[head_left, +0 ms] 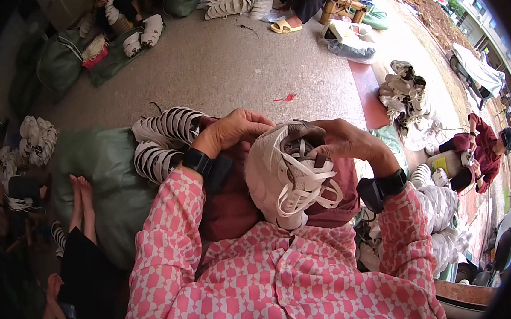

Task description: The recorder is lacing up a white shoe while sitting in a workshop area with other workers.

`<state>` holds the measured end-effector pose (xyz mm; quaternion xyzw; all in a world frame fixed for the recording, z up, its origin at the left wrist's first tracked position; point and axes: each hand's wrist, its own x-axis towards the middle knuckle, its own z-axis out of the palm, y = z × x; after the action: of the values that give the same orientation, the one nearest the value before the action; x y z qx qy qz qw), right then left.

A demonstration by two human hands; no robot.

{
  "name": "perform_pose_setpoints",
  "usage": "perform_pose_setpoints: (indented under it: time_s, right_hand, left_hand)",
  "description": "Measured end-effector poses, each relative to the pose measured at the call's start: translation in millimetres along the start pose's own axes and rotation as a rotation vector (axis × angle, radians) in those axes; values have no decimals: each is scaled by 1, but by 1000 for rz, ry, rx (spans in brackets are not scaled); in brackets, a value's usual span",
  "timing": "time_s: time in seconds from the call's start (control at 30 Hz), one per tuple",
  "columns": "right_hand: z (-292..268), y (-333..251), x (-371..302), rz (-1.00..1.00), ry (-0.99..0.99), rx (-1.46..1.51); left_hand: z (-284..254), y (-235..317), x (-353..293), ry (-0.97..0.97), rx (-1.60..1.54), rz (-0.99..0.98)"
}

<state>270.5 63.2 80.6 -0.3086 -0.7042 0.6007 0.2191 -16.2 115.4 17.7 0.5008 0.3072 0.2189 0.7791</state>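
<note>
A pale beige sneaker (268, 173) with loose white laces (309, 188) is held over my lap, its collar opening toward the far side. My left hand (235, 128) is closed at its upper left edge, fingertips against the shoe and partly hidden by it. On the other side, my right hand (350, 140) grips the collar and tongue, the thumb inside near the grey lining. The lace loops hang over the shoe's front toward me. Left of my left wrist lie striped white shoe uppers (166, 127), stacked on a green sack.
The green sack (105, 189) bulges at my left, beside another person's bare feet (79, 188). Piles of shoes (406, 93) stand to the right, with more (436, 205) by my right elbow. A person in dark red (485, 147) sits far right. Another person's sandal (286, 26) is ahead.
</note>
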Motion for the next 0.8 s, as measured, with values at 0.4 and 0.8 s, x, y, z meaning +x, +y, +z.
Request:
perform_pose_setpoints:
  time_s: [0.4, 0.8]
  right_hand:
    - [-13, -13, -75, 112, 342, -50]
    - [-66, 118, -210, 91, 587, -592]
  left_hand:
    - [-4, -20, 22, 119, 78, 221]
    - [3, -37, 64, 47, 460, -303]
